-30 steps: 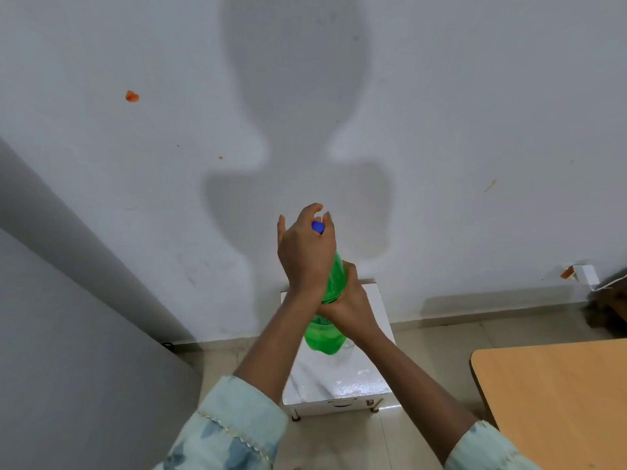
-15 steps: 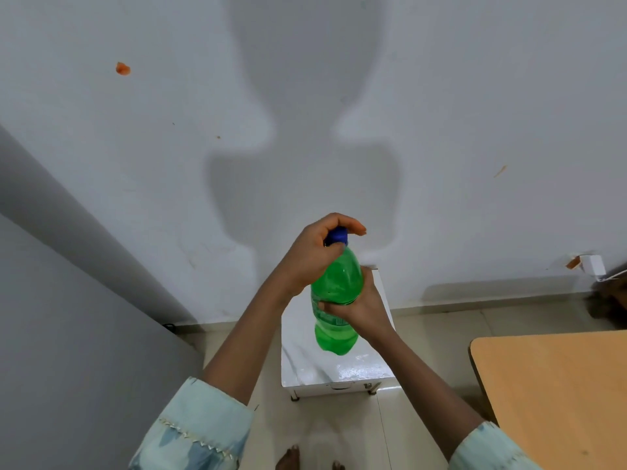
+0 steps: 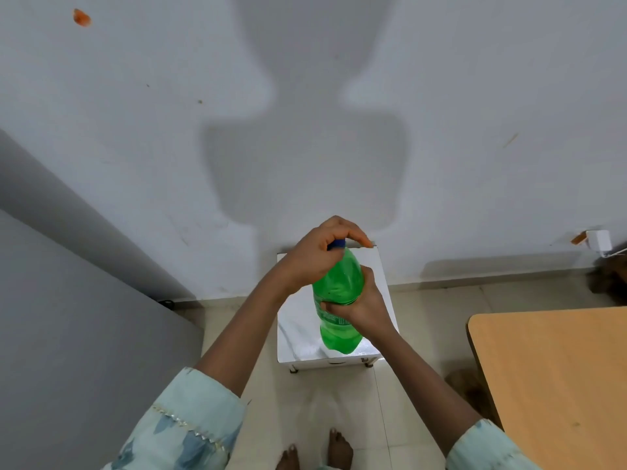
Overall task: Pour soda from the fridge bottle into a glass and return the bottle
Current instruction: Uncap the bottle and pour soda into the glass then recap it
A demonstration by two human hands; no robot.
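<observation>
Green soda bottle (image 3: 337, 293), as I see it: right hand (image 3: 366, 308) wraps its middle, fingers curled round it; left hand (image 3: 314, 259) grips the blue cap (image 3: 336, 244) from above.

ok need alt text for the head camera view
A person's right hand grips the middle of a green plastic soda bottle while the left hand curls over its blue cap. Below is a white cabinet, with a tan wooden table at right.

Pale mint sleeves (image 3: 163, 446) — blotched blue, the left cuff edged with zigzag trim (image 3: 188, 426) — bare forearms (image 3: 230, 347), bare feet (image 3: 341, 447).
</observation>
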